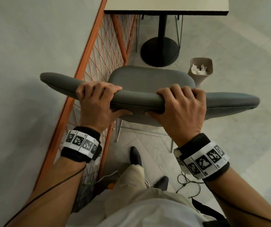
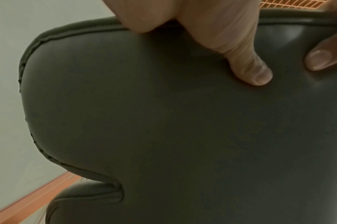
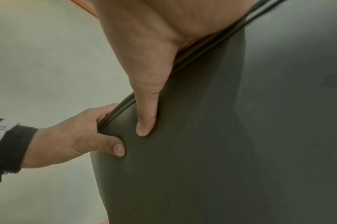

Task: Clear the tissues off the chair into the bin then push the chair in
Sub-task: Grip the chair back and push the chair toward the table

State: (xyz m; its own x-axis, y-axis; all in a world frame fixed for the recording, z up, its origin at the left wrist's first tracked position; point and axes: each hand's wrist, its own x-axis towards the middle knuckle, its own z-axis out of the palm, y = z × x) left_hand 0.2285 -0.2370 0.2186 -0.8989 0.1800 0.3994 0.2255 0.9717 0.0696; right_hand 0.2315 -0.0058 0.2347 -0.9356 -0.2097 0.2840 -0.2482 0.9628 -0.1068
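Both hands are on the top edge of the grey padded chair (image 1: 149, 95) w/ a wide winged backrest. The left hand (image 1: 97, 102) wraps the rail left of centre – fingers curled over the front, thumb pressed flat into the back panel. The right hand (image 1: 180, 108) does the same right of centre, thumb (image 3: 144, 118) dug into the upholstery, the two thumbs near each other. So each grip is closed firmly round the backrest, nothing else held.

The seat looks bare in the head view; no tissues visible on it. The white crumpled tissues (image 1: 198, 69) sit inside the beige tapered bin (image 1: 197, 77) standing on the floor just beside the chair's right front corner. Judging from that, the clearing part is done and the push-in step is in hand.

The chair stands facing the cream-topped pedestal table (image 1: 166, 5), seat front close to the round black base (image 1: 160, 51) but not yet under the top. An orange wire-mesh partition (image 1: 105, 51) runs close along the left side, its frame near the left wing of the backrest.

Next move prob. calls for a straight, even shove fwd w/ both hands – keeping the left wing off the mesh and the right side from clipping the bin, which is light and would likely tip.
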